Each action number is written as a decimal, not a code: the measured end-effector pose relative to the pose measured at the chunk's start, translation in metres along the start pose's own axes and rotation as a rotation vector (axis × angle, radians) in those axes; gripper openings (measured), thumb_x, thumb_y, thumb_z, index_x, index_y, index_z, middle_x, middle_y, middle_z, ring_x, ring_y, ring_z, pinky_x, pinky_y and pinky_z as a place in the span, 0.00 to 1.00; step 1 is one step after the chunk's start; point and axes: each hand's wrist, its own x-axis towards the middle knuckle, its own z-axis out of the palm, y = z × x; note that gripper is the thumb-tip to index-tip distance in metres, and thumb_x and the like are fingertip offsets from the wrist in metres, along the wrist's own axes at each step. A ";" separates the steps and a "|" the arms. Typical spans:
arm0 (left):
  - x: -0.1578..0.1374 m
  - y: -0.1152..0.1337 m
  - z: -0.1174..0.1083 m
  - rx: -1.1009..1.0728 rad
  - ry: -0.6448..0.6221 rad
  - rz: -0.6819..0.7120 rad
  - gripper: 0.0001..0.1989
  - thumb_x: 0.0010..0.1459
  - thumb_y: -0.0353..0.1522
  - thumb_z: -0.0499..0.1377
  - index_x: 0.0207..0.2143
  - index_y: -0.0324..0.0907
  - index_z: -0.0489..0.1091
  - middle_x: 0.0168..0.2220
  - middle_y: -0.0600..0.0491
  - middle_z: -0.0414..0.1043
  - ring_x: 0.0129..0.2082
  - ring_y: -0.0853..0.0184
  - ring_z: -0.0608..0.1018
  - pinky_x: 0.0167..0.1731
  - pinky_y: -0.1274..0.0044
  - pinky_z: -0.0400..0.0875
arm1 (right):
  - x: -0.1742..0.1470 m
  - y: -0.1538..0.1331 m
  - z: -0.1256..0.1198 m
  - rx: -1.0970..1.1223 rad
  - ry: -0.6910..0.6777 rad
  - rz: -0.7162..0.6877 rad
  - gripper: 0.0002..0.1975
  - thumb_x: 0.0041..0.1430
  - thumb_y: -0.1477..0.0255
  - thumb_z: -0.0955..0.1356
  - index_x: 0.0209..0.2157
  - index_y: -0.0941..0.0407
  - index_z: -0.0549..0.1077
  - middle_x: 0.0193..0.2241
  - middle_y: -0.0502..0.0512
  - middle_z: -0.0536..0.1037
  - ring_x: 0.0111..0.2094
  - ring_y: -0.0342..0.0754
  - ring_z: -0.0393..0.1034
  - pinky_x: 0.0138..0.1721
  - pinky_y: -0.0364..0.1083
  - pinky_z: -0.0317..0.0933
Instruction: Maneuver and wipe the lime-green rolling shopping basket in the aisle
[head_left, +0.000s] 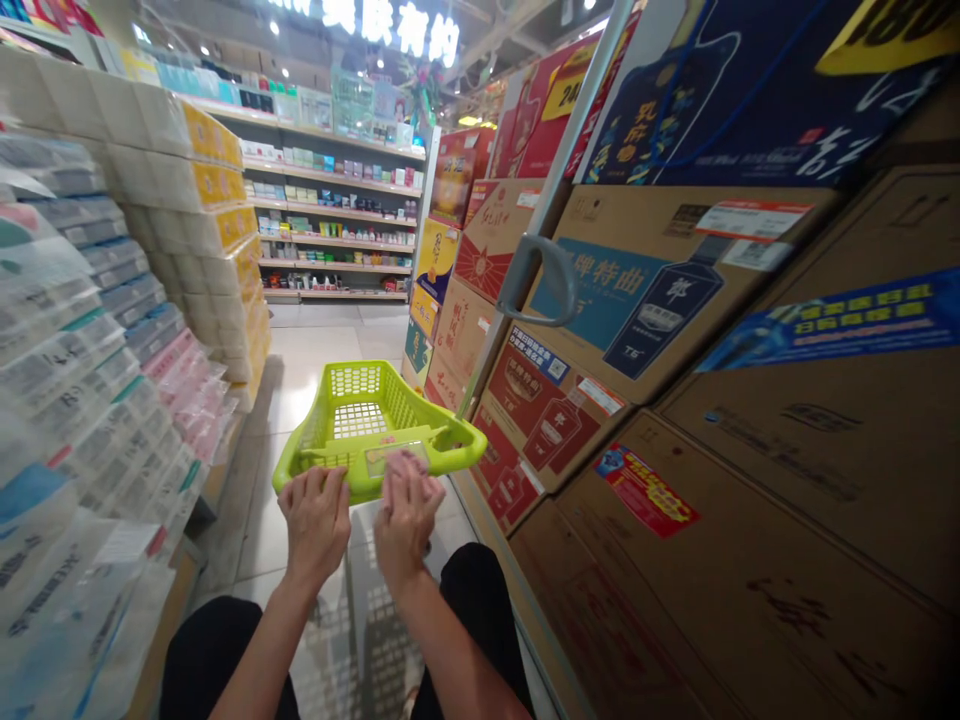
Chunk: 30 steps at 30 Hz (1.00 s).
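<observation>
- Clearly, a green plastic basket [411, 408] is sitting low in front of the person, just ahead of the knees, its walls pierced into a lattice and its smooth rim flaring into a rounded lip.
- The left hand [316, 520] is curling closed over the near rim, knuckles up, gripping the plastic.
- The right hand [406, 520] is bending its fingers at the same rim, beside a flat rectangular panel [375, 461]; a blurred pinkish patch is covering the fingertips, so I cannot tell how tightly they are closing or on what.
- Glossy floor tiles [300, 345] are reflecting light beyond the basket.
- To the right, square-edged cardboard cartons [592, 640] are rising in a stack, a metal pole with a rounded grey loop [568, 285] leaning before them.
- To the left, soft packs in crinkled, shiny wrap [112, 400] are piling up in layers.
</observation>
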 end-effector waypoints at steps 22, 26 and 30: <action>-0.018 -0.006 -0.026 -0.053 -0.078 0.051 0.10 0.64 0.37 0.50 0.41 0.47 0.69 0.37 0.51 0.71 0.41 0.60 0.70 0.45 0.65 0.57 | 0.138 0.071 0.009 -0.227 -0.824 0.082 0.16 0.67 0.61 0.59 0.44 0.51 0.74 0.44 0.57 0.71 0.44 0.51 0.69 0.39 0.45 0.59; -0.010 -0.004 -0.035 0.012 -0.101 0.016 0.13 0.65 0.38 0.48 0.33 0.46 0.69 0.33 0.53 0.72 0.38 0.62 0.72 0.46 0.65 0.58 | 0.134 0.069 -0.006 -0.224 -0.752 -0.005 0.14 0.66 0.63 0.60 0.44 0.50 0.74 0.43 0.56 0.72 0.45 0.50 0.68 0.39 0.44 0.59; -0.004 0.004 -0.035 0.024 -0.080 0.012 0.15 0.66 0.38 0.47 0.33 0.45 0.70 0.33 0.53 0.74 0.37 0.64 0.74 0.44 0.68 0.61 | 0.145 0.077 -0.013 -0.196 -0.863 -0.160 0.11 0.61 0.76 0.63 0.42 0.55 0.75 0.42 0.57 0.73 0.44 0.49 0.68 0.42 0.43 0.59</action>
